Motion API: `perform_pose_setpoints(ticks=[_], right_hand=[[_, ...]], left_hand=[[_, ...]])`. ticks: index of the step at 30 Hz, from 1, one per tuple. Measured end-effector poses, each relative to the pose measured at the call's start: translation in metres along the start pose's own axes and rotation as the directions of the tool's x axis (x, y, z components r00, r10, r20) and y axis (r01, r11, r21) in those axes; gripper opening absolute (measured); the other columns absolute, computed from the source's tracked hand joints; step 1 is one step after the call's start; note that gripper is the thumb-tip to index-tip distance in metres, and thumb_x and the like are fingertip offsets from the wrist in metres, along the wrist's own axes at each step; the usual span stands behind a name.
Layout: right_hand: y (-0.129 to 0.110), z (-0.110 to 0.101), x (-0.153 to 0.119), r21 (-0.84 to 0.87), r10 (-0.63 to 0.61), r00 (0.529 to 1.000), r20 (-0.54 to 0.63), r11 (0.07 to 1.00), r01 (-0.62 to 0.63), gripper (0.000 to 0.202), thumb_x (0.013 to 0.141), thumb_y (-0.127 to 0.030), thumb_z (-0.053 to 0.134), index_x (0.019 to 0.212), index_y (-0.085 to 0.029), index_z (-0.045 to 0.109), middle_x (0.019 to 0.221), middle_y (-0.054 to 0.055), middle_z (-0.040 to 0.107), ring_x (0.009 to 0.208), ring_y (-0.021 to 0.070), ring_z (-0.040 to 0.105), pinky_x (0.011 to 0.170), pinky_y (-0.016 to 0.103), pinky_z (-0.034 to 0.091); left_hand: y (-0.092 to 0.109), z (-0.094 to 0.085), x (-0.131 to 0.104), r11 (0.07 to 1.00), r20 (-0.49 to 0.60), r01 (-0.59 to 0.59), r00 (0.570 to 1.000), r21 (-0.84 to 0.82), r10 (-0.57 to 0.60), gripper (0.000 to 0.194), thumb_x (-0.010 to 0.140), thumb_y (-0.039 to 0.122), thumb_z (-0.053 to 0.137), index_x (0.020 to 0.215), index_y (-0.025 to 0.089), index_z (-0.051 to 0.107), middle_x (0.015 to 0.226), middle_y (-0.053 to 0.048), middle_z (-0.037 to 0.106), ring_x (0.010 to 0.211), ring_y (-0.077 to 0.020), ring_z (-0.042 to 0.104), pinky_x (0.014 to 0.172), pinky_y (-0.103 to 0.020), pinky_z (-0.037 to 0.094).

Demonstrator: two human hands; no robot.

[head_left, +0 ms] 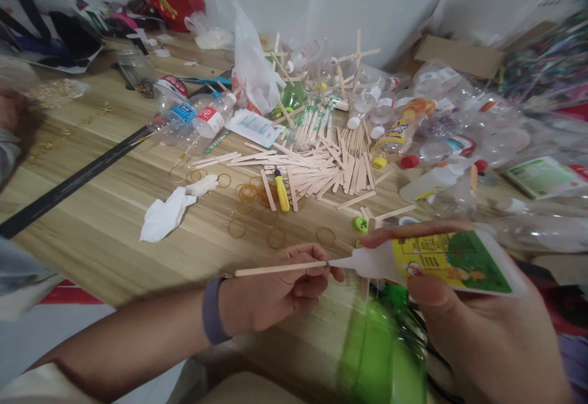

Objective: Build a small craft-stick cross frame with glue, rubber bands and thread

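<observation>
Near the table's front, my left hand (294, 281) pinches a wooden craft stick (280, 268), which lies level and points left over the wrist. My right hand (478, 324) is wrapped round a glue bottle (450, 263) with a yellow and green label, tipped onto its side. Its narrow nozzle reaches the stick's right end at my left fingertips; whether glue is coming out cannot be made out. Below the nozzle is a green plastic bottle (386, 343), partly behind my right hand. Several rubber bands (250, 193) and a yellow screwdriver (282, 191) lie beyond my left hand.
Loose craft sticks (316, 174) are heaped mid-table. Empty plastic bottles (496, 141) crowd the right side, with a second glue bottle (432, 180) among them. A crumpled tissue (168, 213) lies left of the rubber bands. Another person's hand (11, 107) rests at the far left.
</observation>
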State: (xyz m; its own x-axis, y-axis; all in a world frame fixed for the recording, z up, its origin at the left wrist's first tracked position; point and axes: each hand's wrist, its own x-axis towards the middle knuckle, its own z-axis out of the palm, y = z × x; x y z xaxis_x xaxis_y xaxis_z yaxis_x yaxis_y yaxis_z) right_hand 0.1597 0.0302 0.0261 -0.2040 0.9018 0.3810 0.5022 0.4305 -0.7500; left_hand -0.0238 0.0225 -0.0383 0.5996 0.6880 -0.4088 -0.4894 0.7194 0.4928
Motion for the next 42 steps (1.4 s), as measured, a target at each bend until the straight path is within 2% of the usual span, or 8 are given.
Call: perform_pose_setpoints(ticks=[7, 13, 16, 20, 26, 31, 38, 42], right_hand=[[-0.004, 0.003, -0.001, 0.025, 0.004, 1.000, -0.013, 1.000, -0.004, 0.034, 0.080, -0.064, 0.062, 0.093, -0.032, 0.068, 0.085, -0.001, 0.076, 0.072, 0.0208, 0.072, 0.061, 0.028, 0.059], [0.002, 0.003, -0.002, 0.069, 0.069, 0.997, -0.039, 0.995, -0.066, 0.032, 0.079, -0.061, 0.066, 0.092, -0.031, 0.068, 0.085, -0.002, 0.075, 0.072, 0.0194, 0.072, 0.061, 0.026, 0.059], [0.006, 0.003, 0.000, 0.081, 0.069, 0.997, -0.026, 0.995, -0.067, 0.030, 0.080, -0.058, 0.067, 0.090, -0.030, 0.069, 0.085, 0.000, 0.075, 0.072, 0.0199, 0.072, 0.060, 0.026, 0.059], [0.004, 0.002, -0.002, 0.120, 0.100, 0.995, -0.020, 0.988, -0.097, 0.036, 0.077, -0.061, 0.067, 0.094, -0.030, 0.069, 0.087, 0.001, 0.076, 0.074, 0.0218, 0.072, 0.063, 0.028, 0.060], [0.003, -0.001, -0.003, 0.046, 0.015, 1.000, 0.003, 0.999, -0.015, 0.037, 0.079, -0.065, 0.062, 0.092, -0.031, 0.067, 0.085, -0.001, 0.075, 0.073, 0.0199, 0.072, 0.060, 0.025, 0.058], [-0.001, 0.001, -0.002, 0.034, 0.006, 1.000, -0.009, 0.999, -0.005, 0.034, 0.079, -0.063, 0.064, 0.093, -0.032, 0.067, 0.084, -0.002, 0.075, 0.071, 0.0186, 0.071, 0.061, 0.024, 0.058], [-0.007, 0.000, -0.004, 0.021, 0.028, 0.999, -0.039, 0.999, -0.028, 0.036, 0.079, -0.065, 0.063, 0.093, -0.031, 0.068, 0.086, -0.001, 0.076, 0.075, 0.0201, 0.072, 0.065, 0.026, 0.059], [-0.005, 0.000, -0.005, 0.030, 0.032, 0.999, -0.044, 0.999, -0.030, 0.033, 0.080, -0.062, 0.063, 0.091, -0.031, 0.067, 0.085, -0.002, 0.075, 0.075, 0.0186, 0.071, 0.064, 0.024, 0.058]], left_hand=[[0.000, 0.000, 0.000, 1.000, 0.006, -0.007, 1.000, 0.008, 0.007, 0.029, 0.065, 0.028, 0.077, 0.074, 0.018, 0.051, 0.066, 0.007, 0.047, 0.050, -0.0054, 0.017, 0.047, -0.022, 0.010], [-0.003, -0.004, 0.001, 0.999, 0.031, -0.022, 0.999, 0.042, 0.020, 0.018, 0.072, 0.024, 0.072, 0.075, 0.017, 0.056, 0.066, 0.007, 0.043, 0.050, -0.0054, 0.019, 0.046, -0.022, 0.012], [-0.004, -0.007, 0.002, 0.995, 0.043, -0.067, 0.997, 0.074, 0.064, 0.015, 0.075, 0.025, 0.069, 0.077, 0.016, 0.057, 0.069, 0.005, 0.048, 0.049, -0.0050, 0.021, 0.046, -0.021, 0.014], [-0.005, -0.008, 0.002, 0.985, 0.024, -0.130, 0.991, 0.114, 0.128, 0.024, 0.073, 0.033, 0.074, 0.079, 0.017, 0.057, 0.077, 0.003, 0.058, 0.049, -0.0044, 0.025, 0.047, -0.021, 0.018], [-0.004, -0.007, 0.001, 0.959, 0.001, -0.194, 0.980, 0.207, 0.198, 0.032, 0.072, 0.045, 0.075, 0.076, 0.019, 0.057, 0.061, 0.007, 0.046, 0.048, -0.0060, 0.027, 0.047, -0.022, 0.019], [-0.005, -0.010, 0.001, 0.947, 0.043, -0.246, 0.969, 0.205, 0.242, 0.026, 0.078, 0.041, 0.072, 0.079, 0.019, 0.058, 0.059, 0.009, 0.042, 0.050, -0.0070, 0.026, 0.049, -0.022, 0.020], [-0.004, -0.005, -0.002, 0.947, 0.027, -0.233, 0.972, 0.221, 0.233, 0.020, 0.081, 0.035, 0.069, 0.078, 0.019, 0.058, 0.054, 0.009, 0.038, 0.050, -0.0073, 0.025, 0.050, -0.022, 0.019], [-0.004, -0.005, -0.002, 0.943, 0.016, -0.233, 0.972, 0.237, 0.236, 0.022, 0.080, 0.037, 0.070, 0.079, 0.018, 0.058, 0.059, 0.008, 0.044, 0.050, -0.0068, 0.026, 0.049, -0.022, 0.020]])
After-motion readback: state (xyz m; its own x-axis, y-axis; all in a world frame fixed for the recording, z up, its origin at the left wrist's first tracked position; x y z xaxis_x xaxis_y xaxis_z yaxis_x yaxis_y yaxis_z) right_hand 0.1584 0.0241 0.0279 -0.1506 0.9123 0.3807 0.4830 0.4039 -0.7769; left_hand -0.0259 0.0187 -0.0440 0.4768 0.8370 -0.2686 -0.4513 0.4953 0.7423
